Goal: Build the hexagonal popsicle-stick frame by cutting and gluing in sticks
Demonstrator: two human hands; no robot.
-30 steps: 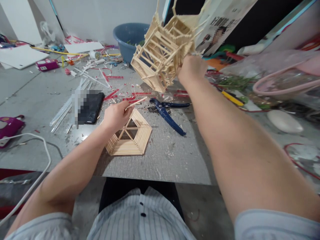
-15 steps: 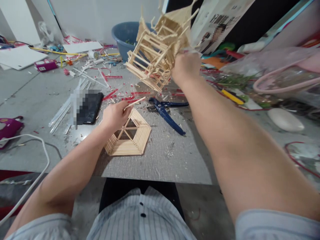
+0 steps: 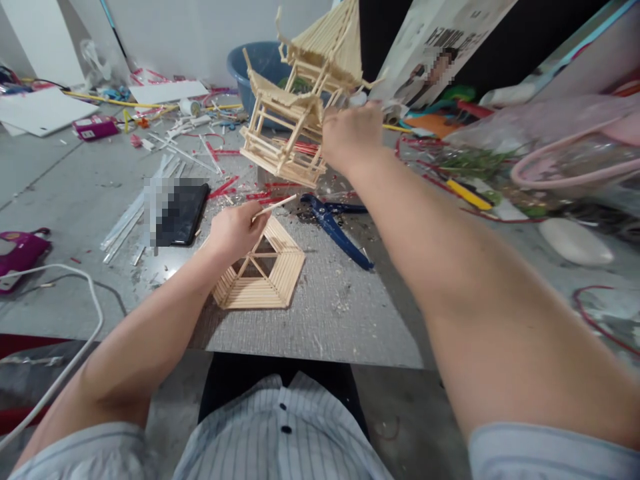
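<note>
Behind the stick pavilion (image 3: pixel 299 101), a blue basin (image 3: pixel 244 79) (something green (image 3: pixel 301 85) inside)

I see the right hand (image 3: pixel 353 130) holding a tilted stick pagoda (image 3: pixel 304 101) over the grey table (image 3: pixel 350 333), while the left hand (image 3: pixel 233 232) pinches a thin stick (image 3: pixel 279 203) at the far left of a hexagonal frame (image 3: pixel 256 293), with blue pliers (image 3: pixel 340 237) to its right.

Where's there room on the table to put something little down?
Right of the hexagonal panel, between the blue tool and the near table edge, there's a mostly bare patch with crumbs. Another lies left of the clear strips, between two purple gadgets. It's crowded behind the blue tool, where red strips lie scattered.
</note>
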